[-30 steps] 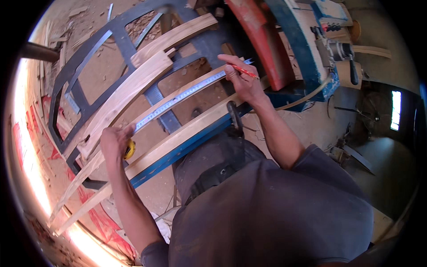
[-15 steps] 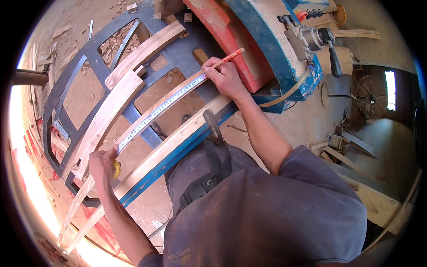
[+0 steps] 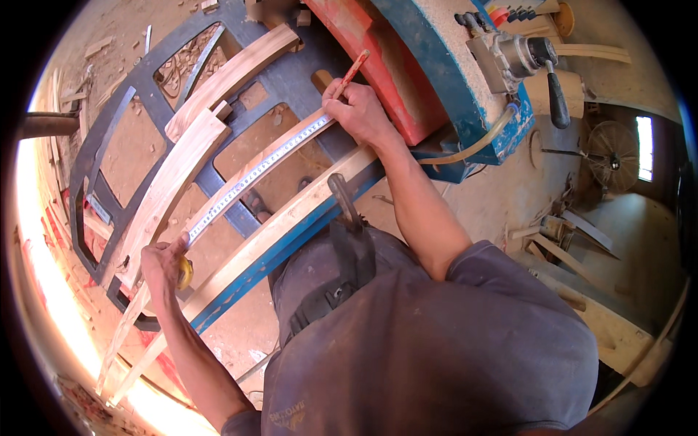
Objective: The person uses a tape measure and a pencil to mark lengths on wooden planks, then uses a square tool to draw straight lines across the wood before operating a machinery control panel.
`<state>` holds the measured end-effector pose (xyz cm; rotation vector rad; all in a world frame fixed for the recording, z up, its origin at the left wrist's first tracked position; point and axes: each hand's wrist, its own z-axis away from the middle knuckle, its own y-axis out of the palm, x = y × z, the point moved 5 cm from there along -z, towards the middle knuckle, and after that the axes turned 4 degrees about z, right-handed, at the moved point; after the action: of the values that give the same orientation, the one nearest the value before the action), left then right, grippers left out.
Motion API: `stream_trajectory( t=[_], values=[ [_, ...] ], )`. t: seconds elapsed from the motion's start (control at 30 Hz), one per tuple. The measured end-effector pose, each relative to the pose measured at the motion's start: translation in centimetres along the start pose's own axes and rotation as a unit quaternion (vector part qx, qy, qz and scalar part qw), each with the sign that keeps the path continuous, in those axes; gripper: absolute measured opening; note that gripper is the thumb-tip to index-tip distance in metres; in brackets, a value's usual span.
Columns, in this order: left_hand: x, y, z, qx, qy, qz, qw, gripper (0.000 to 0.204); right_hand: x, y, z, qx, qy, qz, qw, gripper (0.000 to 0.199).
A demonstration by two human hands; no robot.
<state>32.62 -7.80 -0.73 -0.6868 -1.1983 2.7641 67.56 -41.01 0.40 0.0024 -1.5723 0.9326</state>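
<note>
My left hand is closed around a yellow tape measure, whose case shows only in part. The white blade runs from it up to my right hand, along a narrow curved wooden strip. In my right fingers is a red pencil, its end pointing up and away. That hand also rests at the upper end of the blade; its fingertips partly hide the contact there. Nearer my body, a long pale wooden board lies along a blue beam.
Thick curved wooden pieces lie on a dark slotted metal frame. Red and blue machinery with a lever valve stands at the upper right. A black clamp-like handle rises by the board. A fan stands far right.
The pencil has swung from slanting right to a steeper angle. My right hand has shifted slightly left and up. The left hand still grips the tape measure, almost in place.
</note>
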Motion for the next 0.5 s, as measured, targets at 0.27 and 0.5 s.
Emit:
stream_trajectory(
  t=[0.27, 0.5],
  values=[
    [1.0, 0.3, -0.6, -0.007, 0.015, 0.009, 1.000, 0.052, -1.0, 0.1, -0.6, 0.026, 0.041, -0.037, 0.998, 0.024],
    [0.2, 0.2, 0.0, -0.010, 0.028, 0.019, 0.999, 0.053, -1.4, 0.3, -1.0, 0.036, 0.061, -0.018, 0.997, 0.015]
  ],
)
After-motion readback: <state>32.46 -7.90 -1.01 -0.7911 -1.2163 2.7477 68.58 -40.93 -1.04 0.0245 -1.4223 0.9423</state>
